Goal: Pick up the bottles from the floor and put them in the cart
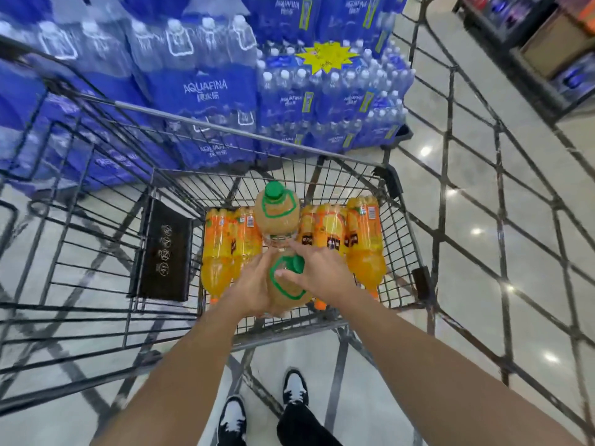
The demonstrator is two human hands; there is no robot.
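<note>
A wire shopping cart (325,326) stands in front of me, seen from above. Inside it lie several orange soda bottles (365,239) in shrink-wrapped packs. A large jug of pale orange juice with a green cap (276,206) stands upright at the cart's far middle. A second jug of the same kind (288,292) is upright in the near middle, between my hands. My left hand (252,289) wraps its left side. My right hand (317,272) rests on its top and right side, by the green cap.
Stacked packs of blue Aquafina water bottles (206,91) fill the area beyond the cart. The black folded child seat flap (165,249) sits left of the basket. Other cart frames flank both sides. Dark shelving (547,43) stands at the upper right. My shoes (294,386) are on shiny floor.
</note>
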